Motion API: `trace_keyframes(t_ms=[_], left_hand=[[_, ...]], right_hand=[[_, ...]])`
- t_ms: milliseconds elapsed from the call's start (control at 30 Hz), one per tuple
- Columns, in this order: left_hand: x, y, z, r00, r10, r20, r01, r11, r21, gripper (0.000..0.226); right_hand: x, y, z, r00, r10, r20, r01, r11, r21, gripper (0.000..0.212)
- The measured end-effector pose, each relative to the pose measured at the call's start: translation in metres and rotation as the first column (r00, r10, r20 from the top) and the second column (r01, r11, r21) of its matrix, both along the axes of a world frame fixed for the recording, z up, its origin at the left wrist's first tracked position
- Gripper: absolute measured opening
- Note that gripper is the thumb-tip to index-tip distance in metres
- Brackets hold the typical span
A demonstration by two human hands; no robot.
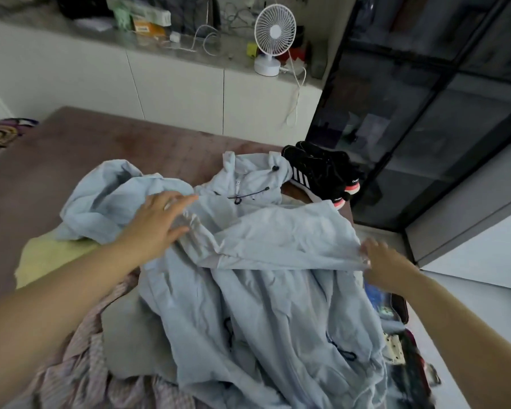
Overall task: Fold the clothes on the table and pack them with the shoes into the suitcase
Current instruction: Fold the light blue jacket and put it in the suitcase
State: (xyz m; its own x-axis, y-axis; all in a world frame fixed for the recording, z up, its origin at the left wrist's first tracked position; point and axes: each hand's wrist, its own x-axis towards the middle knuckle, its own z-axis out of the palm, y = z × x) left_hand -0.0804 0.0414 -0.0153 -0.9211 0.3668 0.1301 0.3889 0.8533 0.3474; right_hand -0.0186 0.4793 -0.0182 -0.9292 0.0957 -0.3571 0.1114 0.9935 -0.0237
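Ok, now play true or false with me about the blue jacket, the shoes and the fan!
1. The left hand lies flat on the light blue hooded jacket. True.
2. The black sneakers with white stripes are packed in the suitcase. False: they stand on the brown table, beside the jacket's hood.
3. The right hand pinches the jacket's edge. True.
4. The white round desk fan stands on the table. False: it stands on the grey counter behind the table.
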Motion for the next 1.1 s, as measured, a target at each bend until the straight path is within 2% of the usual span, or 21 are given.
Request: trace_keyframes(t_ms=[67, 133, 167, 200, 267, 300, 367, 400, 433, 467, 500, 567, 600, 633, 667, 733, 767, 833, 900, 1000, 1100], left_hand=[[-0.016, -0.004, -0.003, 0.991, 0.081, 0.108, -0.053, 0.969, -0.243, 0.074], [-0.023, -0.005, -0.004, 0.986, 0.072, 0.148, -0.012, 0.928, -0.372, 0.049], [-0.022, -0.004, -0.003, 0.992, 0.047, 0.117, 0.001, 0.925, -0.380, 0.032], [-0.019, -0.004, 0.002, 0.999, 0.020, 0.048, -0.002, 0.935, -0.356, 0.017], [-0.011, -0.014, 0.016, 0.992, -0.037, -0.123, 0.005, 0.967, -0.254, 0.023], [-0.009, -0.022, 0.019, 0.976, -0.048, -0.214, -0.001, 0.975, -0.223, 0.031], [0.003, -0.038, 0.018, 0.940, -0.054, -0.336, -0.024, 0.974, -0.224, 0.040], [0.012, -0.043, 0.013, 0.939, -0.063, -0.339, -0.028, 0.966, -0.256, 0.045], [0.022, -0.047, 0.005, 0.941, -0.115, -0.318, 0.014, 0.953, -0.302, 0.050], [0.033, -0.051, -0.006, 0.952, -0.187, -0.241, 0.088, 0.925, -0.368, 0.055], [0.044, -0.054, -0.015, 0.964, -0.243, -0.108, 0.177, 0.891, -0.418, 0.057], [0.056, -0.071, -0.038, 0.973, -0.186, 0.139, 0.226, 0.895, -0.383, 0.054], [0.061, -0.079, -0.039, 0.973, -0.130, 0.188, 0.186, 0.929, -0.319, 0.052], [0.061, -0.087, -0.039, 0.983, -0.112, 0.145, 0.148, 0.952, -0.268, 0.052], [0.059, -0.093, -0.037, 0.997, -0.078, 0.003, 0.077, 0.977, -0.200, 0.051], [0.044, -0.109, -0.033, 0.965, 0.117, -0.237, -0.151, 0.979, -0.135, 0.047], [0.035, -0.114, -0.028, 0.933, 0.246, -0.263, -0.278, 0.956, -0.089, 0.049], [0.015, -0.118, -0.015, 0.860, 0.477, -0.182, -0.480, 0.877, 0.026, 0.063], [-0.006, -0.121, -0.004, 0.803, 0.594, -0.040, -0.587, 0.802, 0.113, 0.074], [-0.039, -0.131, -0.001, 0.750, 0.641, 0.163, -0.661, 0.720, 0.211, 0.076], [-0.056, -0.138, 0.000, 0.749, 0.615, 0.246, -0.662, 0.710, 0.239, 0.051]], right_hand=[[-0.007, -0.024, 0.013, 0.984, -0.058, -0.171, 0.027, 0.984, -0.178, 0.049], [-0.010, -0.056, 0.023, 0.971, -0.013, -0.238, -0.085, 0.914, -0.398, 0.047], [-0.009, -0.069, 0.026, 0.979, 0.056, -0.194, -0.141, 0.878, -0.457, 0.044], [-0.009, -0.081, 0.025, 0.984, 0.143, -0.106, -0.176, 0.870, -0.461, 0.040], [-0.008, -0.094, 0.018, 0.957, 0.288, 0.025, -0.267, 0.912, -0.311, 0.034], [-0.008, -0.097, 0.015, 0.952, 0.306, -0.018, -0.303, 0.928, -0.216, 0.029], [-0.010, -0.101, 0.011, 0.916, 0.267, -0.300, -0.318, 0.939, -0.134, 0.017], [-0.012, -0.101, 0.008, 0.885, 0.234, -0.403, -0.314, 0.938, -0.146, 0.015], [-0.013, -0.100, 0.008, 0.876, 0.225, -0.426, -0.318, 0.935, -0.159, 0.019], [-0.014, -0.098, 0.007, 0.899, 0.257, -0.354, -0.331, 0.929, -0.166, 0.026], [-0.014, -0.097, 0.005, 0.927, 0.315, -0.204, -0.353, 0.917, -0.186, 0.031], [-0.008, -0.102, 0.012, 0.904, 0.412, 0.112, -0.388, 0.903, -0.185, 0.030], [-0.006, -0.107, 0.017, 0.902, 0.408, 0.142, -0.378, 0.904, -0.199, 0.025], [-0.006, -0.115, 0.024, 0.925, 0.372, 0.083, -0.343, 0.907, -0.243, 0.020], [-0.007, -0.127, 0.030, 0.950, 0.310, -0.029, -0.304, 0.903, -0.302, 0.017], [-0.011, -0.159, 0.037, 0.943, 0.233, -0.236, -0.314, 0.855, -0.413, 0.023], [-0.012, -0.177, 0.036, 0.931, 0.234, -0.279, -0.343, 0.821, -0.456, 0.032], [-0.007, -0.213, 0.026, 0.903, 0.365, -0.226, -0.429, 0.790, -0.437, 0.053], [0.002, -0.239, 0.002, 0.839, 0.543, -0.036, -0.533, 0.805, -0.260, 0.071], [0.012, -0.257, -0.021, 0.805, 0.570, 0.168, -0.561, 0.822, -0.097, 0.066], [0.011, -0.264, -0.012, 0.836, 0.535, 0.123, -0.519, 0.843, -0.142, 0.058]])
